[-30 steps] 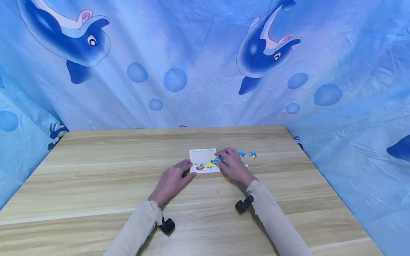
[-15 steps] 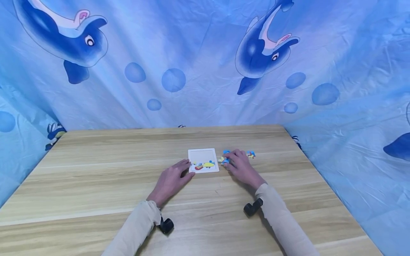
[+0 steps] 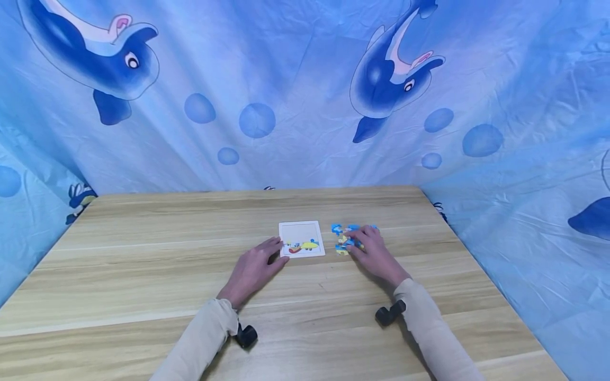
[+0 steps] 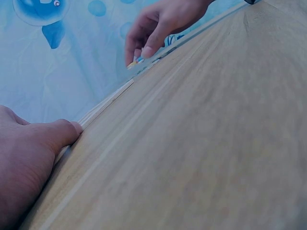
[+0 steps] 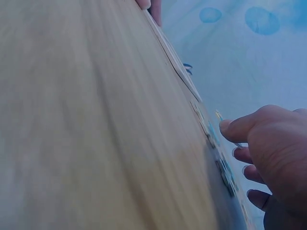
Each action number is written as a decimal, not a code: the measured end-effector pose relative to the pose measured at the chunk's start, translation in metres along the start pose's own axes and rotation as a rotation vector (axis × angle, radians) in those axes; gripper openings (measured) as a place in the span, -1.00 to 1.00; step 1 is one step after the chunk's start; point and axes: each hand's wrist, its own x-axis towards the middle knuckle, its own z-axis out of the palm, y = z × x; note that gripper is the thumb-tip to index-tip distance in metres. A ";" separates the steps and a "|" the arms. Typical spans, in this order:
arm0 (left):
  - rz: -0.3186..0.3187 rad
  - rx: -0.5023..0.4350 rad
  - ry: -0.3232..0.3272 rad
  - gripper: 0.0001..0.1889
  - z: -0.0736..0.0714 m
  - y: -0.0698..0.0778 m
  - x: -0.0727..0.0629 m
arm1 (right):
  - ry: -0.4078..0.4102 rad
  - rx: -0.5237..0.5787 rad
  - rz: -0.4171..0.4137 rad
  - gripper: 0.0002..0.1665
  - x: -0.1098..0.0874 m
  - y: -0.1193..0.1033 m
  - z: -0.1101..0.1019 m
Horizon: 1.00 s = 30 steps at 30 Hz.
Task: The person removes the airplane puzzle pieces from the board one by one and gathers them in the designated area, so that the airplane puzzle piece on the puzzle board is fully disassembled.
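In the head view, a white puzzle tray lies flat, its lower part filled with yellow, red and blue pieces. My left hand rests at its lower left corner, fingertips on the left edge and thumb at the bottom edge. My right hand is to the right of the tray, over loose jigsaw pieces. Between its thumb and fingers it pinches a small puzzle piece, yellow and blue, held above the table in both wrist views. The hand hides part of the loose pieces.
A wood-grain table carries everything. Behind it and at its sides hangs a blue curtain printed with dolphins and bubbles. On each wrist sits a black camera, close over the tabletop.
The right hand has drawn back from the tray's right side to the loose pieces, carrying the puzzle piece away with it. The left hand has stayed at the tray's corner.
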 end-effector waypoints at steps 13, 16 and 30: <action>0.001 0.011 0.006 -0.52 0.000 0.001 -0.001 | 0.028 -0.018 0.041 -0.59 -0.017 0.014 -0.014; 0.008 0.013 0.012 -0.52 0.001 0.001 -0.001 | 0.023 -0.031 0.071 -0.59 -0.021 0.016 -0.018; 0.021 0.013 0.017 -0.50 0.002 0.002 -0.001 | 0.040 -0.050 0.125 -0.61 -0.040 0.036 -0.031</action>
